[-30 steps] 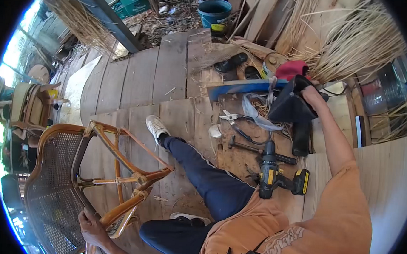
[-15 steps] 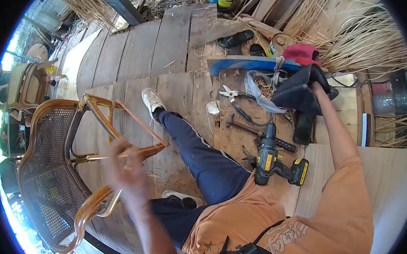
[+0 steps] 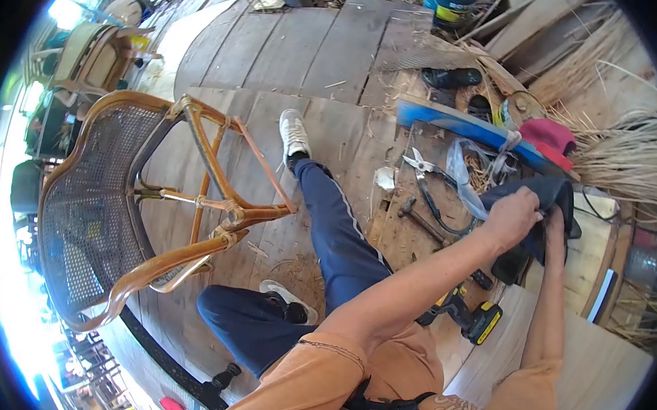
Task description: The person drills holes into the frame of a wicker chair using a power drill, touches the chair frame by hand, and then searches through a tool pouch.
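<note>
My left hand (image 3: 516,216) grips the near edge of a black pouch (image 3: 554,189), its fingers closed on the dark material. My right hand (image 3: 556,223) reaches into the pouch's opening, so its fingers are hidden. A clear plastic bag (image 3: 462,173) with small brownish pieces lies left of the pouch. Close by are cutting pliers (image 3: 425,168) with dark handles and a hammer (image 3: 423,220). A yellow-and-black cordless drill (image 3: 473,316) is partly covered by my left forearm.
A rattan armchair (image 3: 95,193) lies tipped on the plank floor (image 3: 276,61) at left. A blue saw-like blade (image 3: 459,127), a red cap (image 3: 546,135) and bundled cane strips (image 3: 628,150) sit beyond the pouch. My outstretched leg (image 3: 339,220) lies between chair and tools.
My left hand has swung from beside the chair across to the pouch and taken hold of it. My right hand stays in the pouch. The view has turned and shifted.
</note>
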`<action>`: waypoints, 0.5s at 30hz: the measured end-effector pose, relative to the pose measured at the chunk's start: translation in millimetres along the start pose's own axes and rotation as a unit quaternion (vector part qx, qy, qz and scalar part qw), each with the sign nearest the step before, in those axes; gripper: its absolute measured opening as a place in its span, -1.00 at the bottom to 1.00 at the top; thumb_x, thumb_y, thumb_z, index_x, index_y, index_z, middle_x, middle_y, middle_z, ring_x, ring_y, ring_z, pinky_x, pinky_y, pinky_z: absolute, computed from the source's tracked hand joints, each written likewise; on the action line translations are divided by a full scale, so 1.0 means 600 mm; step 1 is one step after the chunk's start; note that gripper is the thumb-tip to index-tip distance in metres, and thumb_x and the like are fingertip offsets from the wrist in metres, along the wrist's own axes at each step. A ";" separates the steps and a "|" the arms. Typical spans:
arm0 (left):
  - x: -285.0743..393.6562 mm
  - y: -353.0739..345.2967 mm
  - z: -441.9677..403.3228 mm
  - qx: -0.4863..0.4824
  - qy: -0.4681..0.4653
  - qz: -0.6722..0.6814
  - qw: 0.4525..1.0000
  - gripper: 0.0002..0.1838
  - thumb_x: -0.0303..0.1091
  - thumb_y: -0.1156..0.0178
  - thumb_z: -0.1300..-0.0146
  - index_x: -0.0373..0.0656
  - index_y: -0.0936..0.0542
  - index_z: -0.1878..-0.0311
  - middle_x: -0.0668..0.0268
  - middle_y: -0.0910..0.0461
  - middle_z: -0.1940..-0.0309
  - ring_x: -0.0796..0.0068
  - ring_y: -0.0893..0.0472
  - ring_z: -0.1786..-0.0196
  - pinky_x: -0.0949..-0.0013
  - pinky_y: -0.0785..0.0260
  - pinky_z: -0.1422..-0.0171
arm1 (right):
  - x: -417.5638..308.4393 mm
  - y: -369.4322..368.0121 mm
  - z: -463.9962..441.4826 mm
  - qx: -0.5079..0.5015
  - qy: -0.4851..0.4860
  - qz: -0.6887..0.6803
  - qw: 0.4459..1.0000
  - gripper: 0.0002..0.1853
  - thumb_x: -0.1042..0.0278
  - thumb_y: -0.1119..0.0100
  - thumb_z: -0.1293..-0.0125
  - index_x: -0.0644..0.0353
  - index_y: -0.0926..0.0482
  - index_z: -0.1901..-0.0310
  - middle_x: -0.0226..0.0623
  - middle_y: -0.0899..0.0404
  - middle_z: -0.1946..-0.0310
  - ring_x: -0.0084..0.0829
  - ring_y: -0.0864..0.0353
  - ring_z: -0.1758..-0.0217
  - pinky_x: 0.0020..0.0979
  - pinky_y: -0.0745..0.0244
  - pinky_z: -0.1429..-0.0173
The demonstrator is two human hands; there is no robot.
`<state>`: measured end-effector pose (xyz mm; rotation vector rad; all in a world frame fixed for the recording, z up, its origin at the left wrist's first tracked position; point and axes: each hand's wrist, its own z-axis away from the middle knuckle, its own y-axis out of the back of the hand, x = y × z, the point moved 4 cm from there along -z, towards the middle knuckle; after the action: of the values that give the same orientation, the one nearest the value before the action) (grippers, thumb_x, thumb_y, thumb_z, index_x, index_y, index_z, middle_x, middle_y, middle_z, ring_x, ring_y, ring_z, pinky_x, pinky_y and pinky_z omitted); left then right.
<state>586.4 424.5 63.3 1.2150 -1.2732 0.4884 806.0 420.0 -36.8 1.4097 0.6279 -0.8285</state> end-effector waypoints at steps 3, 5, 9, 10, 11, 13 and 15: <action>0.018 -0.013 0.007 0.024 -0.018 -0.017 0.999 -0.79 -0.35 -0.17 -0.09 -0.25 -0.44 0.25 0.08 -0.44 0.28 -0.02 -0.51 0.18 0.10 -0.41 0.13 | -0.018 0.003 0.015 0.004 0.031 -0.090 0.995 -0.63 0.33 -0.02 -0.25 0.25 -0.44 -0.08 -0.14 -0.51 -0.01 -0.35 -0.47 -0.05 -0.38 -0.32 -0.13; 0.036 -0.017 0.007 0.026 0.000 -0.028 0.999 -0.78 -0.35 -0.18 -0.09 -0.24 -0.45 0.24 0.08 -0.44 0.30 -0.02 -0.51 0.18 0.10 -0.41 0.14 | -0.024 0.003 0.021 -0.031 0.017 -0.191 0.981 -0.63 0.37 -0.01 -0.24 0.25 -0.43 -0.09 -0.16 -0.50 -0.03 -0.38 -0.46 -0.06 -0.40 -0.32 -0.13; 0.094 0.009 0.014 0.040 -0.026 0.012 0.999 -0.50 -0.21 -0.25 -0.02 -0.23 -0.32 0.02 0.04 -0.35 0.11 -0.07 -0.52 0.20 0.03 -0.41 0.14 | -0.041 0.012 0.021 -0.056 0.010 -0.215 0.975 -0.60 0.41 0.01 -0.22 0.30 -0.40 -0.11 -0.19 -0.49 -0.04 -0.39 -0.46 -0.05 -0.43 -0.31 -0.17; 0.091 0.016 0.017 0.040 0.010 0.002 0.999 -0.38 -0.17 -0.27 -0.01 -0.23 -0.24 -0.08 0.02 -0.29 0.03 -0.09 -0.53 0.17 0.03 -0.41 0.10 | -0.054 0.009 0.014 -0.034 0.019 -0.177 0.983 -0.59 0.42 0.02 -0.22 0.31 -0.39 -0.12 -0.20 -0.49 -0.03 -0.39 -0.47 -0.03 -0.43 -0.31 -0.17; 0.082 0.022 0.017 0.048 0.058 0.000 0.997 -0.38 -0.18 -0.26 -0.02 -0.24 -0.25 -0.09 0.02 -0.29 0.01 -0.09 -0.53 0.16 0.03 -0.41 0.09 | -0.068 0.003 0.013 -0.010 0.026 -0.142 0.989 -0.58 0.43 0.03 -0.21 0.32 -0.38 -0.13 -0.21 -0.49 -0.03 -0.39 -0.47 -0.02 -0.43 -0.31 -0.18; 0.053 0.025 0.017 0.060 0.157 -0.005 0.986 -0.39 -0.18 -0.25 -0.05 -0.24 -0.25 -0.10 0.01 -0.28 -0.01 -0.10 -0.53 0.13 0.03 -0.41 0.08 | -0.076 -0.004 0.019 -0.016 -0.034 -0.246 0.968 -0.59 0.53 0.11 -0.17 0.34 -0.42 -0.09 -0.21 -0.51 0.01 -0.38 -0.49 0.01 -0.43 -0.32 -0.16; 0.035 -0.001 0.008 0.037 0.166 0.006 0.985 -0.53 -0.16 -0.18 -0.12 -0.25 -0.34 0.01 -0.01 -0.35 0.03 -0.11 -0.53 0.12 0.02 -0.40 0.06 | -0.077 0.000 0.021 -0.024 -0.094 -0.240 0.966 -0.60 0.56 0.14 -0.15 0.35 -0.47 -0.05 -0.21 -0.53 0.05 -0.39 -0.50 0.02 -0.43 -0.34 -0.14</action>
<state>591.1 413.3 81.0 1.1319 -0.9846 0.7210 777.7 413.1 1.2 1.1285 0.8505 -1.3035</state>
